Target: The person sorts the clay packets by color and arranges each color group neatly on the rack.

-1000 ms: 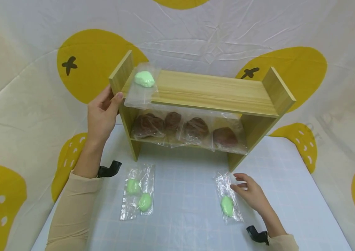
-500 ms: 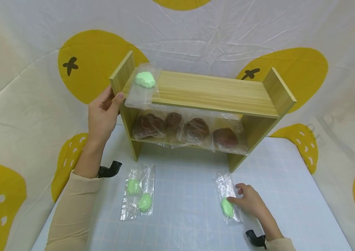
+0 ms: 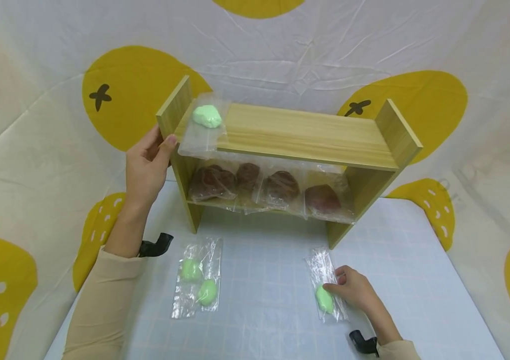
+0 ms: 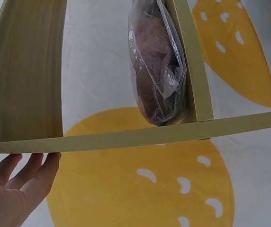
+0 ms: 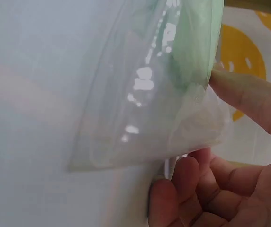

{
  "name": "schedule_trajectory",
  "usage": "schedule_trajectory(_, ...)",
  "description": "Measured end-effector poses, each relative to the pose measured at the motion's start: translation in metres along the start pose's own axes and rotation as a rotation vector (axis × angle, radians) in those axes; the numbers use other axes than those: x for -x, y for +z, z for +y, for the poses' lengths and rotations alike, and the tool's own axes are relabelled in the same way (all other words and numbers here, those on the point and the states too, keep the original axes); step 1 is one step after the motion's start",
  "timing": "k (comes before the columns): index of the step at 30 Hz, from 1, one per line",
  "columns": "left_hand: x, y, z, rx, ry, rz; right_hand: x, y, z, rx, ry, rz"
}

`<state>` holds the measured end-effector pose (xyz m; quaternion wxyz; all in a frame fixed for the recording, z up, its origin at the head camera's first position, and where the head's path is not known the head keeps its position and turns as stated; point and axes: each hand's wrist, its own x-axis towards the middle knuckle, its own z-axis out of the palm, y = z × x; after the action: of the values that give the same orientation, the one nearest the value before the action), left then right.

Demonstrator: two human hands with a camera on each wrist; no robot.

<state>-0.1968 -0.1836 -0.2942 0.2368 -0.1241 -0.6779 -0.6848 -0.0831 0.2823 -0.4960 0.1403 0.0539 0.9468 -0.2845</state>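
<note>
My left hand (image 3: 146,167) holds the left side panel of a small wooden shelf (image 3: 309,132), its fingertips against the panel's outer face in the left wrist view. At the right, my right hand (image 3: 356,287) pinches the edge of a clear plastic bag (image 3: 324,297) with a light green lump inside. In the right wrist view the thumb presses the bag (image 5: 183,85) while the other fingers curl at its lower edge. A bag with a pale green lump (image 3: 207,116) lies on the top board, at its left end.
Several bags with dark brown lumps (image 3: 282,187) line the lower shelf. On the table (image 3: 259,300), left of the middle, lie bagged green lumps (image 3: 207,292). White cloth with yellow prints (image 3: 259,55) hangs behind.
My right hand has come down and toward the bag at the right, and its thumb and fingers have closed on the bag's edge. The left hand keeps its place on the shelf.
</note>
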Motion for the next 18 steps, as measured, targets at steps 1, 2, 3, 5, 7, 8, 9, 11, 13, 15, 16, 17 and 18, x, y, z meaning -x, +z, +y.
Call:
schedule_trajectory(1, 0.0003, -0.0001, -0.0004, -0.004, 0.002, 0.001, -0.0001, 0.0003, -0.0001, -0.002, -0.002, -0.001)
schedule_trajectory(2, 0.0005, -0.0002, -0.0008, -0.003, 0.005, 0.001, 0.0, 0.0006, -0.0002, -0.004, -0.004, -0.003)
schedule_trajectory(3, 0.0007, -0.0002, -0.001, -0.001, 0.005, 0.001, 0.0001, 0.0009, -0.0002, -0.009, -0.004, -0.004)
schedule_trajectory(5, 0.0008, -0.0003, -0.0011, 0.003, 0.002, 0.002, -0.0001, 0.0017, -0.0001, -0.016, -0.009, -0.004)
schedule_trajectory(7, 0.0006, -0.0001, -0.0011, 0.001, 0.005, 0.003, -0.0003, 0.002, -0.0001, -0.032, -0.019, -0.004)
schedule_trajectory(8, 0.0005, 0.0, -0.001, 0.002, 0.006, 0.003, -0.0004, 0.0019, -0.0003, -0.04, -0.028, -0.004)
schedule_trajectory(9, 0.0003, 0.0002, -0.0009, 0.001, 0.007, 0.003, -0.0006, 0.0018, -0.0003, -0.048, -0.038, -0.003)
schedule_trajectory(11, 0.0, 0.0003, -0.0008, -0.003, 0.009, 0.002, -0.0009, 0.0016, -0.0004, -0.064, -0.056, -0.003)
schedule_trajectory(13, -0.0002, 0.0004, -0.0007, -0.006, 0.01, 0.001, -0.0011, 0.0009, -0.001, -0.079, -0.072, -0.005)
schedule_trajectory(15, -0.0001, 0.0005, -0.0006, -0.004, 0.008, 0.002, -0.0011, -0.0001, -0.0021, -0.094, -0.079, -0.008)
schedule_trajectory(16, -0.0001, 0.0006, -0.0006, 0.004, 0.006, 0.002, -0.0008, -0.0006, -0.0029, -0.102, -0.077, -0.01)
schedule_trajectory(17, 0.0, 0.0006, -0.0006, 0.013, 0.004, 0.003, -0.0004, -0.0011, -0.0038, -0.112, -0.073, -0.011)
schedule_trajectory(18, 0.0001, 0.0007, -0.0007, 0.023, 0.002, 0.003, 0.0001, -0.0016, -0.0049, -0.122, -0.07, -0.013)
